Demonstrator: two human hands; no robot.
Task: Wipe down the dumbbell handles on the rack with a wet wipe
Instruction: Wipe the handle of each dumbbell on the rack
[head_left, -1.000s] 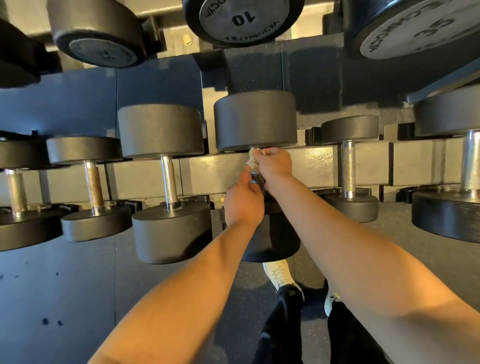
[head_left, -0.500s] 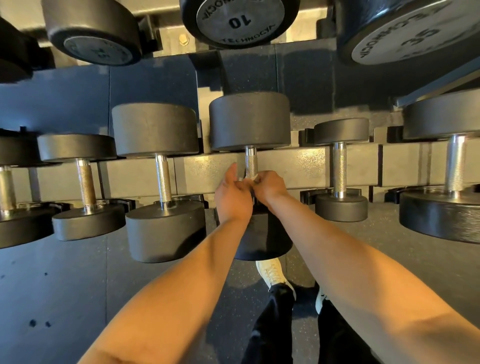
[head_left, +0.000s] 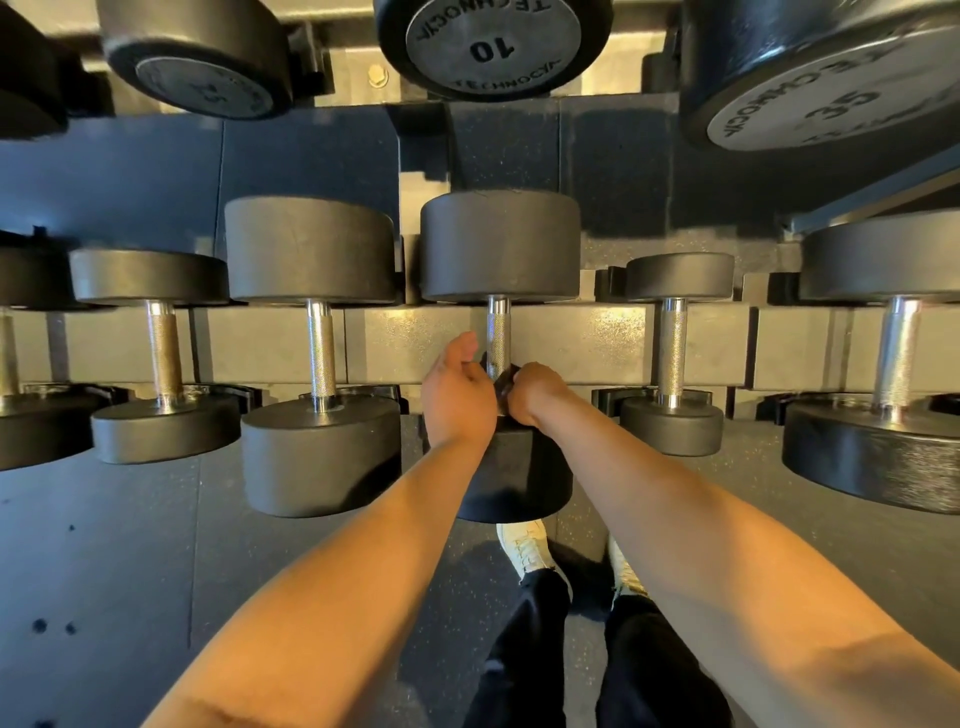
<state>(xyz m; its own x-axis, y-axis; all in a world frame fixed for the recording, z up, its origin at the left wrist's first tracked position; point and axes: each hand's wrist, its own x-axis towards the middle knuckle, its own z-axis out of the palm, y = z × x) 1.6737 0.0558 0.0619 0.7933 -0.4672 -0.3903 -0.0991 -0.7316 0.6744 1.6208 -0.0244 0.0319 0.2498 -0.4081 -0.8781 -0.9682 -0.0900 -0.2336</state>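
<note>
The middle handle (head_left: 497, 332) is gripped low by the curled right hand (head_left: 537, 395), fingers of the left hand (head_left: 457, 397) are hidden, and the other handles (head_left: 320, 348) are judged yet to be wiped.

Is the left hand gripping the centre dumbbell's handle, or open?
Open: the left hand lies beside the handle, fingers loosely straight, none wrapped round it.

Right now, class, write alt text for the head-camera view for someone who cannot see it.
Two bare hands meet at the near end of a chrome dumbbell handle on a rack: the right hand curls round it, and the left hand is close beside it. More black dumbbells sit on either side.
</note>
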